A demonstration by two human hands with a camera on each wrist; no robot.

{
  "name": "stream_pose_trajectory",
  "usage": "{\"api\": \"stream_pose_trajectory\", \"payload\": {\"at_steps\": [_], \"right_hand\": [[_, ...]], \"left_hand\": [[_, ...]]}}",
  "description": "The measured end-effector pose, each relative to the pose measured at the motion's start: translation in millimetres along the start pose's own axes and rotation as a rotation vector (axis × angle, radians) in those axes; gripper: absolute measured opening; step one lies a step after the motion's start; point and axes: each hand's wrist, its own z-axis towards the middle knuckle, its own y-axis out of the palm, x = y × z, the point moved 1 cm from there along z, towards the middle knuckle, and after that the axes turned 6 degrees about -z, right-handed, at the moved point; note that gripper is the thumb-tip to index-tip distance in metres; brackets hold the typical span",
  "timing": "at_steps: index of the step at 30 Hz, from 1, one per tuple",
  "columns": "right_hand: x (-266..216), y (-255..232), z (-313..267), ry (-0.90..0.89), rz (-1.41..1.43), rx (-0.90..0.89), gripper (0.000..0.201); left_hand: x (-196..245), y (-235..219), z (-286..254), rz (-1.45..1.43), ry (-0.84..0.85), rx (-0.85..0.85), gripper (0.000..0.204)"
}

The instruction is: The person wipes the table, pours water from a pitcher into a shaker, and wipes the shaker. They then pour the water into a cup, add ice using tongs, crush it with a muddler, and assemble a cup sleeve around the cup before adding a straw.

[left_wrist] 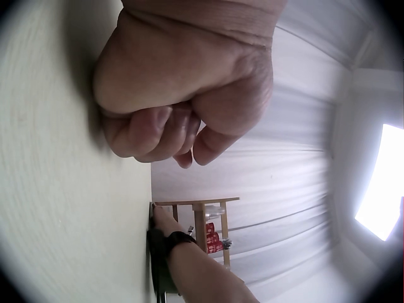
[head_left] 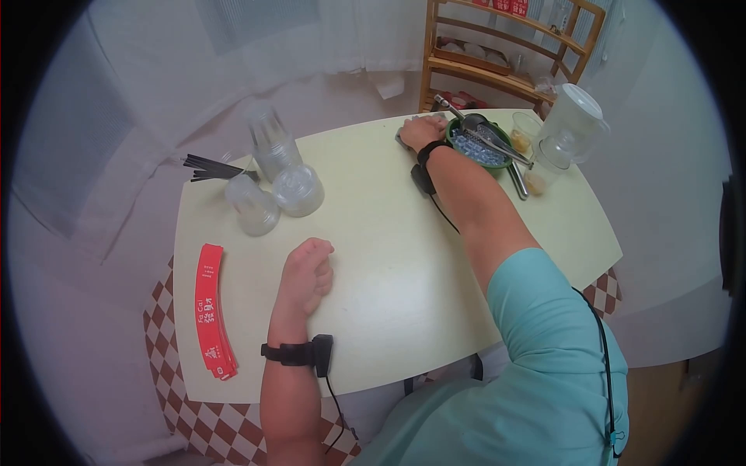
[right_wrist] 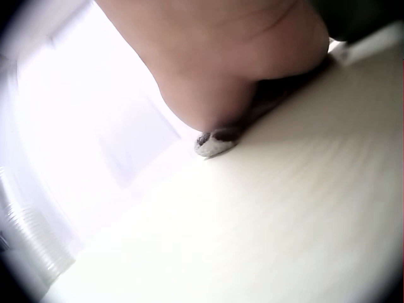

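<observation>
In the head view my right hand (head_left: 423, 132) grips a grey cloth (head_left: 402, 140) at the table's far edge, just left of a green bowl (head_left: 497, 161) of small bluish pieces. Tongs and a dark scoop (head_left: 472, 123) lie across the bowl. A pale, speckled bit of the cloth (right_wrist: 214, 144) shows under my right hand (right_wrist: 233, 69) in the right wrist view; its fingertips are hidden. My left hand (head_left: 306, 275) rests on the table with its fingers curled inward. Nothing is visible in that fist (left_wrist: 183, 82) in the left wrist view.
Stacked clear cups (head_left: 272, 144), clear lids (head_left: 298, 190) and black straws (head_left: 210, 168) stand or lie at the back left. Red printed strips (head_left: 210, 311) lie at the left edge. A white pitcher (head_left: 573, 120) and cups with yellowish contents (head_left: 544, 167) stand right of the bowl, near a wooden shelf (head_left: 486, 70).
</observation>
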Motion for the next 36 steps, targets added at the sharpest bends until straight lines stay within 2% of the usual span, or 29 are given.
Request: {"api": "stream_pose_trajectory", "payload": {"at_steps": [2, 4, 6, 8, 9, 11, 15, 17, 18, 20, 21, 23, 24, 26, 28, 30, 32, 34, 35, 36], "right_hand": [[-21.1, 11.1, 4.1, 0.102, 0.183, 0.376, 0.037], [-46.8, 7.6, -4.1, -0.280, 0.305, 0.208, 0.038], [-75.6, 14.5, -25.0, -0.575, 0.422, 0.230, 0.038], [-91.0, 13.5, -60.1, -0.827, 0.418, 0.091, 0.032], [-93.5, 15.9, -76.4, -0.840, 0.420, 0.091, 0.032], [-86.6, 30.6, -102.4, -1.011, 0.363, 0.200, 0.026], [-29.6, 34.3, -153.2, -0.980, 0.311, 0.123, 0.036], [1.3, 30.7, -176.9, -0.857, 0.348, 0.094, 0.034], [16.4, 36.2, -183.5, -0.861, 0.345, 0.096, 0.034], [39.1, 39.6, -190.0, -0.685, 0.249, 0.237, 0.035], [45.7, 36.0, -190.3, -0.684, 0.250, 0.245, 0.035], [55.2, 12.2, -193.2, -0.387, 0.720, 0.065, 0.034], [56.0, 8.4, -186.9, -0.385, 0.718, 0.069, 0.034], [55.8, -5.9, -170.1, -0.042, 1.391, 0.181, 0.032], [40.6, -38.9, -173.3, -0.167, 1.435, 0.629, 0.028], [3.2, -79.0, -207.4, -0.682, 0.887, 1.273, 0.025], [-19.7, -64.1, -220.3, -1.430, 0.550, 0.554, 0.025], [-21.7, -43.6, -229.8, -1.313, 0.252, -0.074, 0.022], [-18.2, -43.2, -229.0, -1.268, 0.100, -0.103, 0.020], [-13.2, -40.1, -228.4, -1.275, 0.096, -0.106, 0.020]], "left_hand": [[-1.5, -0.9, 0.0, 0.016, 0.004, -0.003, 0.012], [-0.9, -1.8, 0.0, 0.014, -0.001, -0.017, 0.013], [-1.2, -2.6, 1.0, 0.012, 0.002, -0.020, 0.013], [-1.5, -2.5, 0.4, 0.009, 0.010, -0.011, 0.013], [-1.3, -1.8, -0.5, 0.008, 0.005, -0.019, 0.014], [0.0, -3.4, -2.4, 0.005, 0.007, -0.011, 0.014], [0.3, -4.0, -2.2, -0.025, -0.002, -0.023, 0.014], [3.0, -2.6, -1.1, -0.018, 0.009, -0.037, 0.014], [2.2, -2.6, -2.0, -0.022, 0.003, -0.029, 0.014], [2.7, -2.5, -2.4, -0.017, 0.003, -0.028, 0.014], [2.1, -3.0, -3.1, -0.016, -0.005, -0.027, 0.014], [2.8, -2.8, -2.9, -0.013, -0.004, -0.033, 0.014], [2.4, -3.8, -3.3, -0.021, -0.003, -0.034, 0.014], [2.4, -3.4, -4.0, -0.027, 0.000, -0.038, 0.014], [3.1, -2.9, -5.5, -0.033, 0.002, -0.045, 0.013], [1.5, -3.4, -4.5, -0.040, 0.003, -0.043, 0.013], [3.7, -4.0, -4.6, -0.046, 0.001, -0.038, 0.013], [2.3, -4.4, -5.4, -0.096, 0.011, -0.035, 0.015], [1.4, -5.4, -5.1, -0.100, 0.008, -0.029, 0.015], [1.7, -6.5, -3.6, -0.109, 0.012, -0.023, 0.015]]}}
